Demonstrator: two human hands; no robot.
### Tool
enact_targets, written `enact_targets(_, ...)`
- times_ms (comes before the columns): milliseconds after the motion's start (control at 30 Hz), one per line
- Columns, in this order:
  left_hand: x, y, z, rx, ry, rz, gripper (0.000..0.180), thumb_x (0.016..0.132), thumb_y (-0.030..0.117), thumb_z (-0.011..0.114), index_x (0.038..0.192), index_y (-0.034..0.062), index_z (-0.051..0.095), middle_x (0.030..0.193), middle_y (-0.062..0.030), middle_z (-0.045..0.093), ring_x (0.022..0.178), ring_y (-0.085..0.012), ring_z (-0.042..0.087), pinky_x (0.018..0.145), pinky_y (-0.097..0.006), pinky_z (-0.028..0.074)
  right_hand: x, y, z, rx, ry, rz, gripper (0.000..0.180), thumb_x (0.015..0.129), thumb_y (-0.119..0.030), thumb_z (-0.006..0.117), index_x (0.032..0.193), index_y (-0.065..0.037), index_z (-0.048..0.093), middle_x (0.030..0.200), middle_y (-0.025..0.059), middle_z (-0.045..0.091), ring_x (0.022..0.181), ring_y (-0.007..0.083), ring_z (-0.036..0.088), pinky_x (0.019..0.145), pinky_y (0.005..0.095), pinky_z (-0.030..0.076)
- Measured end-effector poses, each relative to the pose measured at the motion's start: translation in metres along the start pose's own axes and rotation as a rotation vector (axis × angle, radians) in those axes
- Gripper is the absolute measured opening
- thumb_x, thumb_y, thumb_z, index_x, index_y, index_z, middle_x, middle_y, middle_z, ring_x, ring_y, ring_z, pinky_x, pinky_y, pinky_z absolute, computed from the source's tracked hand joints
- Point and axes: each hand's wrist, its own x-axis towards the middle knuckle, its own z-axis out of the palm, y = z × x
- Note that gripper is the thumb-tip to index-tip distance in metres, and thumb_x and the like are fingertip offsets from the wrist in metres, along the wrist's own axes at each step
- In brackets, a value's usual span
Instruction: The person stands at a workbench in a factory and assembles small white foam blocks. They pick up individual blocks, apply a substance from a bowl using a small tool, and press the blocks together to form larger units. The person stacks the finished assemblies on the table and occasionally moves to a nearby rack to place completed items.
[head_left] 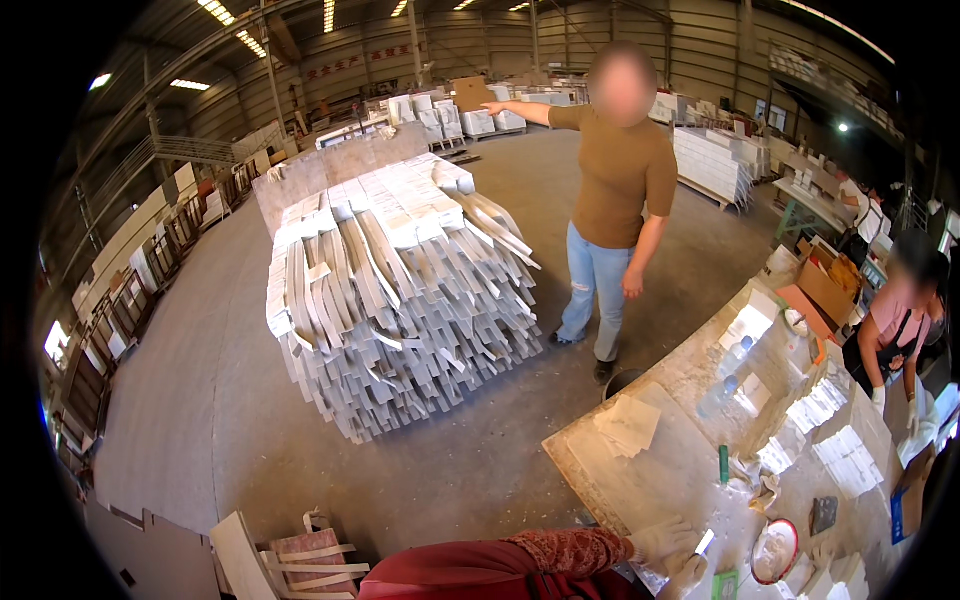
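Probably the likeliest trouble lies close about the hands. The left hand [662, 540], in a pale glove, looks open, fingers spread over the worktable [680, 435] near its edge. Just nearer the body, the right hand [687, 577] seems to show as another pale shape; whether it grips anything, I cannot tell. The small white piece [706, 542] sits just right of the left hand's fingertips, and contact with either hand is unclear. If a sleeve or wrist swept rightward, it could nudge that piece into the red-rimmed bowl [796, 544] farther right, or tip the bowl and spill the pale material in it. The dark block [823, 515], beyond the bowl from the hand, leaves little spare room on that side. Ahead of the left hand and slightly right stands a green cylinder [723, 465]; a careless forward reach might topple it. Farther ahead, two clear bottles [736, 355] could likewise be knocked. Attention is another weak point: well ahead and left of the hands, a person in a brown top [622, 175] holds an arm out sideways, and looking up there would leave the fingers unwatched among hard-edged pieces.
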Motion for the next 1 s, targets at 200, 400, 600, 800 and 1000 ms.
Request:
enact_targets(200,0.006,0.005,-0.011,0.024,-0.100,-0.066,0.070,0.065,0.038,0.078,0.124,0.0073,0.055,0.120,-0.0100,0.056,0.119,-0.0274,0.049,0.106,-0.042,0.033,-0.011,-0.001,0.005,0.027,0.036,-0.030,0.023,0.100,-0.021,0.049,0.091,-0.001,0.056,0.082,0.0046,0.050,0.075,0.0163,0.045,0.067,0.0335,0.042)
enact_targets(400,0.008,0.011,-0.024,0.034,-0.012,0.062,0.065,0.071,0.034,0.075,0.126,0.0060,0.054,0.117,-0.0091,0.056,0.117,-0.0269,0.048,0.105,-0.041,0.033,-0.020,-0.037,0.004,0.030,0.083,-0.019,0.023,0.101,-0.021,0.049,0.090,-0.001,0.055,0.081,0.0042,0.050,0.074,0.0151,0.044,0.066,0.0332,0.041)
enact_targets(600,0.006,0.005,-0.014,0.111,-0.054,0.035,0.063,0.072,0.034,0.074,0.125,0.0086,0.054,0.119,-0.0082,0.056,0.119,-0.0267,0.047,0.108,-0.042,0.032,-0.032,-0.066,0.010,0.059,0.082,0.000,0.023,0.102,-0.020,0.048,0.088,-0.003,0.054,0.078,0.0010,0.045,0.072,0.0126,0.041,0.064,0.0311,0.039)
enact_targets(800,0.007,0.008,-0.015,0.058,-0.013,0.043,0.068,0.066,0.039,0.078,0.122,0.0097,0.055,0.118,-0.0076,0.056,0.118,-0.0266,0.048,0.107,-0.041,0.032,-0.035,-0.080,0.005,-0.001,0.040,-0.001,0.025,0.104,-0.023,0.049,0.093,-0.003,0.057,0.084,0.0015,0.049,0.079,0.0135,0.044,0.069,0.0307,0.041)
enact_targets(1000,0.008,0.006,-0.017,0.049,0.034,0.069,0.067,0.065,0.039,0.078,0.120,0.0086,0.055,0.114,-0.0081,0.057,0.115,-0.0273,0.049,0.104,-0.041,0.034,-0.028,-0.067,0.008,0.017,0.065,0.018,0.024,0.103,-0.023,0.049,0.097,-0.002,0.059,0.085,0.0027,0.051,0.079,0.0150,0.046,0.071,0.0326,0.043)
